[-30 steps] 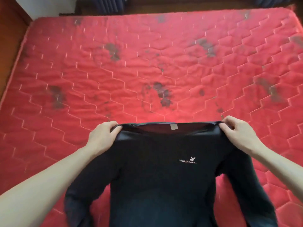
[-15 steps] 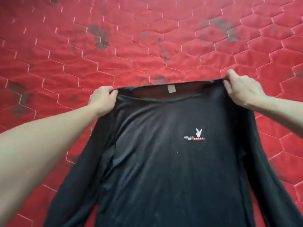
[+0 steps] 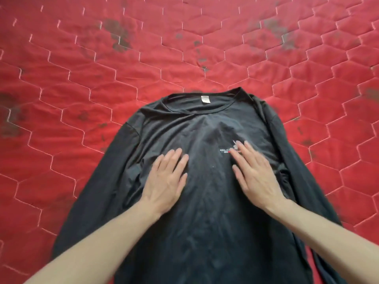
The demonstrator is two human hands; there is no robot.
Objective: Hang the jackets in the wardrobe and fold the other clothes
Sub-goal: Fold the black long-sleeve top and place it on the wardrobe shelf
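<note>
My left hand lies flat, palm down, on the chest of the black long-sleeve shirt, fingers straight & a bit spread, gripping nothing. My right hand does the same on the other side of the chest, flat & loose, fingers pointing to abt 11 o'clock; their tips cover part of the small chest logo, white lettering w/ a red mark. Both hands look slightly blurred. The two are apart, w/ a strip of bare fabric between them.

The shirt is spread front-up on the red quilted mattress, collar at 12 o'clock from my hands, w/ a small pale neck tag showing inside it. Hem end runs toward 6 o'clock, out of view under my forearms. Left sleeve angles to abt 7 o'clock, lying along the body; right sleeve runs to abt 5 o'clock, bunched & creased near the armpit. Fabric shows soft wrinkles fanning from below the collar.

Mattress has hexagon stitching in pale thread & dark grey stains scattered at 10–11 o'clock, at 1 o'clock & at 9 o'clock near the edge of view.
</note>
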